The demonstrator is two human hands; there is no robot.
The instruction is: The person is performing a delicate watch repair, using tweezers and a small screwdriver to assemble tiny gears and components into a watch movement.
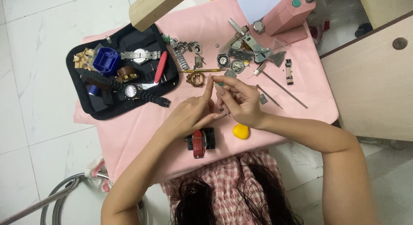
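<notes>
My left hand (193,111) and my right hand (238,102) meet over the middle of a pink cloth (301,100). The right fingers pinch a thin tool with a small blue-green tip (220,83). The left index finger points up beside that tip and touches it; whether it holds a small part I cannot tell. A gold watch case ring (195,78) lies just beyond the left fingertip. In front of the hands sits a black holder with a red-strapped watch (199,141), and a yellow lump of putty (241,131) lies to its right.
An open black tool case (86,105) at the left holds watches, a blue pot (106,59) and a red-handled tool (160,67). Loose watch parts, movements (223,60), pins and metal tools (251,44) lie at the back. A pink press (287,14) stands back right; a wooden cabinet (374,79) lies right.
</notes>
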